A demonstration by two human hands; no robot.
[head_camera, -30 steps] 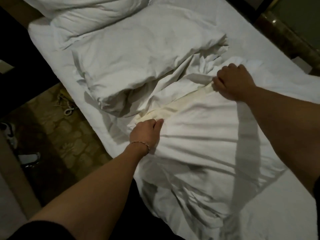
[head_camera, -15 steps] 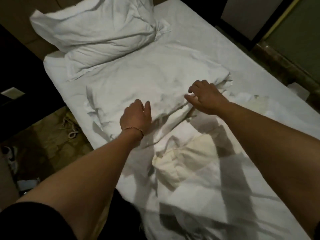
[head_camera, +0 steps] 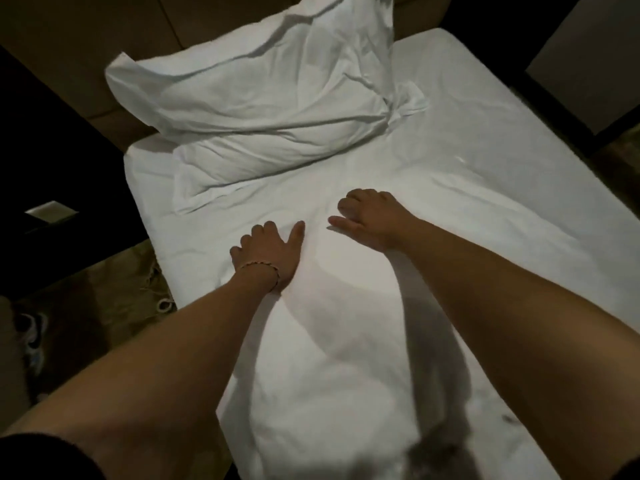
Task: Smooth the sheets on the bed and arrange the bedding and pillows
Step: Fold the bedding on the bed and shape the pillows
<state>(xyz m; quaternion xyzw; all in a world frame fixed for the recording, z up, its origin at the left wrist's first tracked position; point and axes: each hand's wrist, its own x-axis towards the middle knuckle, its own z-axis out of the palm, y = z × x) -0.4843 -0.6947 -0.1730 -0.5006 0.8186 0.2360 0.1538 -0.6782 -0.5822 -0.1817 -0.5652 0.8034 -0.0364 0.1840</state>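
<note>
A white duvet [head_camera: 346, 341] lies spread flat over the bed's lower and middle part. My left hand [head_camera: 268, 252], with a thin bracelet at the wrist, presses palm-down on it near the left edge, thumb pointing up. My right hand [head_camera: 369, 214] rests flat on the duvet just to the right, fingers spread. Neither hand holds anything. A crumpled white pillow [head_camera: 263, 98] leans against the brown headboard [head_camera: 114, 50] at the top left. The white fitted sheet [head_camera: 467, 109] shows bare at the top right.
To the left of the bed runs a patterned carpet [head_camera: 104, 306] with a shoe [head_camera: 33, 334] and a loose cord [head_camera: 162, 303]. A dark nightstand [head_camera: 38, 168] stands at the far left. Dark furniture [head_camera: 588, 64] borders the bed's right side.
Both hands let go of the bunched duvet edge and moved up the bed. The duvet now lies flat and smooth where it was folded and wrinkled. The view tilted up toward the pillow.
</note>
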